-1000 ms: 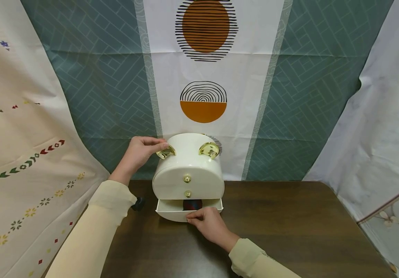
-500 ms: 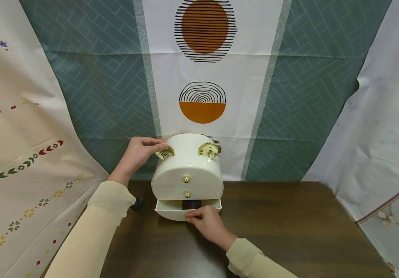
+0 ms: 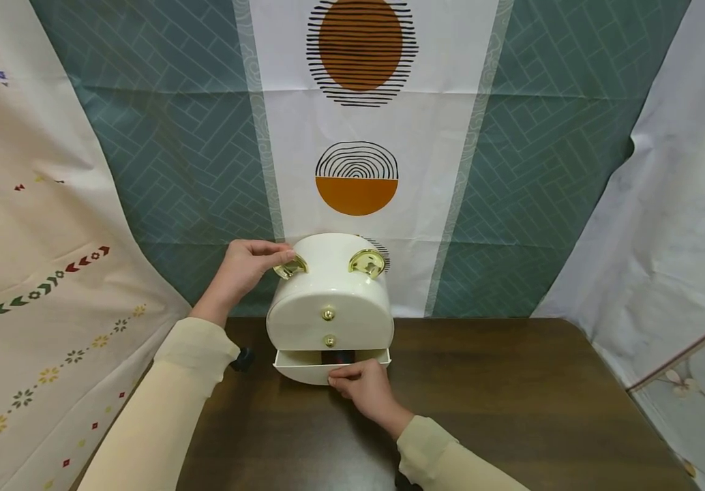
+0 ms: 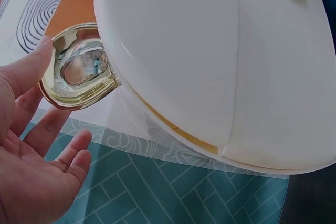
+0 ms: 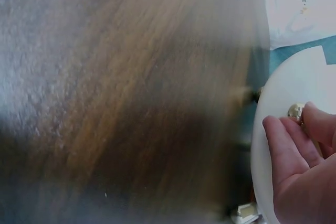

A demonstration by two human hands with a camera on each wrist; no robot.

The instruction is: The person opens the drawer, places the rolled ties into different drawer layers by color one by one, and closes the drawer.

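Observation:
A glossy white cabinet (image 3: 339, 276) with a rounded top stands on the table, with two gold ear-shaped pieces on top. My left hand (image 3: 243, 267) pinches the gold ear (image 4: 79, 69) on the left between thumb and forefinger, the other fingers loosely bent. Below, the bottom drawer (image 3: 299, 374) is partly pulled out. Its small gold knob (image 5: 295, 110) is pinched by my right hand (image 3: 369, 391). A dark reddish thing (image 3: 343, 356) lies inside the drawer, mostly hidden by the drawer front and the cabinet above.
Two more gold knobs, an upper one (image 3: 328, 314) and a lower one (image 3: 329, 340), sit on the cabinet front. The other gold ear (image 3: 367, 262) is at the right. A dark wooden table (image 3: 500, 389) extends to the right, and a patterned cloth (image 3: 205, 136) hangs behind.
The drawer has slid inward a little, with my right hand moving along on its knob. Less of the dark thing inside shows. My left hand keeps its hold on the ear.

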